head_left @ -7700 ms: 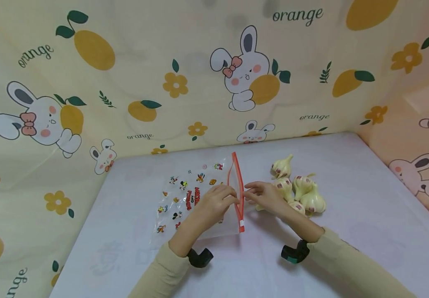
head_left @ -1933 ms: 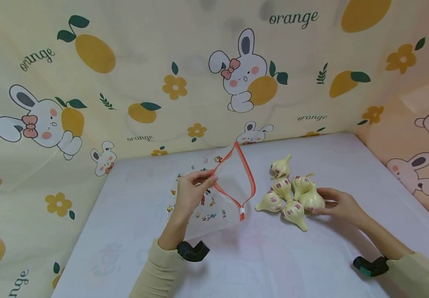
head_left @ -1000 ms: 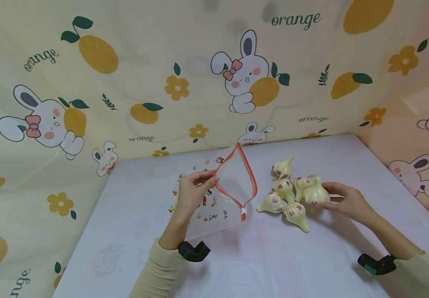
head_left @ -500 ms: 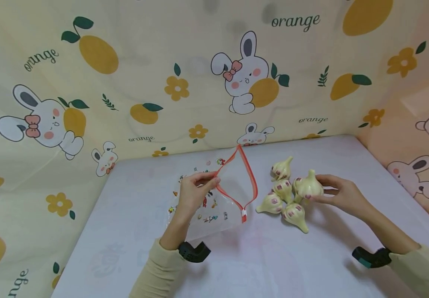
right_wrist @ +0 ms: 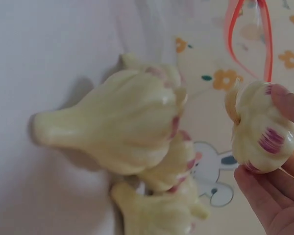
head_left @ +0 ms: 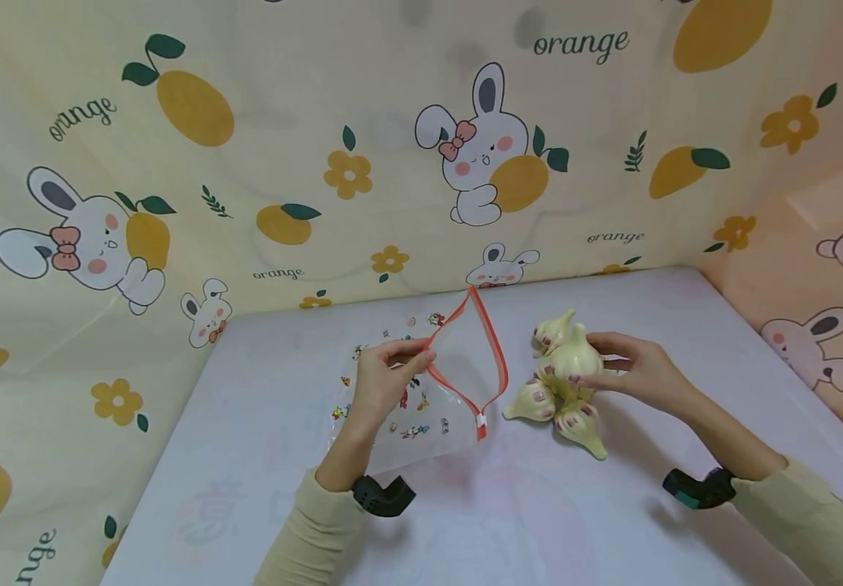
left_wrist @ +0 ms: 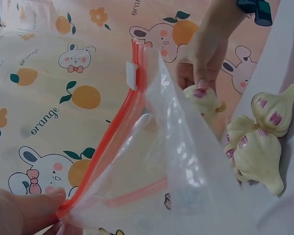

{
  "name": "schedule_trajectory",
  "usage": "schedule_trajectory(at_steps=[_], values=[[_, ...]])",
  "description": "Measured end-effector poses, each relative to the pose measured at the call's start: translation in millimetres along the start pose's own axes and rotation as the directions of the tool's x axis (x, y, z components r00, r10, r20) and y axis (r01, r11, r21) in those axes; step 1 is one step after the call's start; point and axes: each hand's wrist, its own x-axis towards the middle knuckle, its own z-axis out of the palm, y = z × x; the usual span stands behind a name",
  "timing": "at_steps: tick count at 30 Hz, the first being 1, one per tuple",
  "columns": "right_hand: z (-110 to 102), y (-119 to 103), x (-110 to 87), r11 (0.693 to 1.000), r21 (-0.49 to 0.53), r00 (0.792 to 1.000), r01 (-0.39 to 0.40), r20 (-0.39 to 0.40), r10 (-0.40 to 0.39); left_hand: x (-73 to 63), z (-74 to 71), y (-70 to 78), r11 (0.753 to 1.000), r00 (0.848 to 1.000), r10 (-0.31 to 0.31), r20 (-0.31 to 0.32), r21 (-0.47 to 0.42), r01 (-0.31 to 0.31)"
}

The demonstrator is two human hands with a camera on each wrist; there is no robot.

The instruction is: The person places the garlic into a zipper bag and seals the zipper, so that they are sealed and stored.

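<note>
- My left hand is pinching the red rim of a clear zip bag between thumb and fingers; the bag's mouth is standing open, facing the garlic; a white slider is sitting at the rim's near end.
- My right hand is gripping one garlic bulb, thumb on one side and fingers on the other; I am holding it up over the cluster, to the right of the bag's mouth and apart from it.
- Three loose bulbs are showing plainly beside the bag, pale with purple patches; behind the held one at least one more is partly hiding, so I am not managing a sure count.
- My left hand and forearm are covering part of the bag's cartoon print; in the left wrist view the frame is cutting off that hand and the bag's lower part; in the right wrist view the edge is cropping my right hand, and the nearest bulbs are looking blurred.
- Black devices are sitting on my wrists, by beige sleeves.
- Everything is resting on a whitish table cover; faint marks are showing at its left; a cloth backdrop with rabbits, oranges and flowers is enclosing the far side and both flanks.
</note>
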Motion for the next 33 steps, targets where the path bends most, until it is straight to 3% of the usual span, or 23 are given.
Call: schedule_trajectory(at_steps=[7, 11, 24, 33], values=[[8, -18, 12.1, 0.998, 0.059, 0.999, -0.011, 0.042, 0.008, 0.5, 0.6, -0.9, 1.000, 1.000, 0.002, 0.008, -0.012, -0.002], [12, -23, 17.3, 0.999, 0.032, 0.999, -0.006, 0.046, 0.004, -0.2, 1.7, 0.1, 1.000, 1.000, 0.005, 0.014, -0.012, -0.004], [21, -42, 31.8, 0.994, 0.058, 0.994, 0.088, 0.053, -0.091, -0.5, 5.3, 1.9, 1.000, 1.000, 0.013, 0.016, 0.002, -0.013], [29, -55, 36.9, 0.989, 0.097, 0.989, 0.110, 0.089, -0.118, 0.1, 6.8, 1.5, 1.000, 1.000, 0.006, 0.014, 0.011, -0.006]])
